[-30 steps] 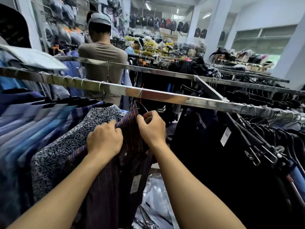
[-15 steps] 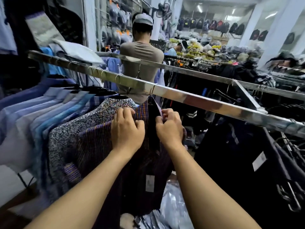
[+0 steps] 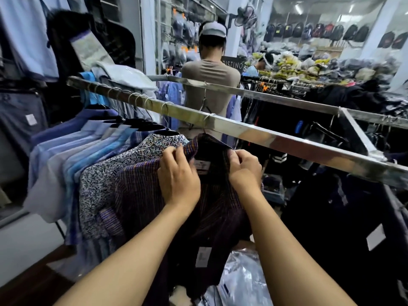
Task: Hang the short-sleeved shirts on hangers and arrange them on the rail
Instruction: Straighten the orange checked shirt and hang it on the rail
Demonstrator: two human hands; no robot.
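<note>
Shows two hands, left hand (image 3: 178, 180) and right hand (image 3: 244, 171), each pinching the collar of one dark plaid shirt (image 3: 136, 191). Hangs under one rail (image 3: 276, 141) at 12 o'clock.

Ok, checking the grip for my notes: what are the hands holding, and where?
The dark plaid shirt: left hand and right hand each pinch its collar edge.

Hanger (image 3: 207, 120): only the wire hook shows over the rail (image 3: 242, 131); the rest is hidden inside the dark plaid shirt (image 3: 141, 186). Left hand (image 3: 178, 180), right hand (image 3: 245, 171): contact with the collar is hidden under curled fingers; forearms cut off at bottom edge. Shirt's lower part is hidden behind the forearms. Neck label (image 3: 202, 165), hang tag (image 3: 203, 257): print too small to read. Rail leaves the right edge. Sign (image 3: 234, 65): first letters hidden behind a person's shoulder (image 3: 229, 74). Far goods are blurred.
</note>
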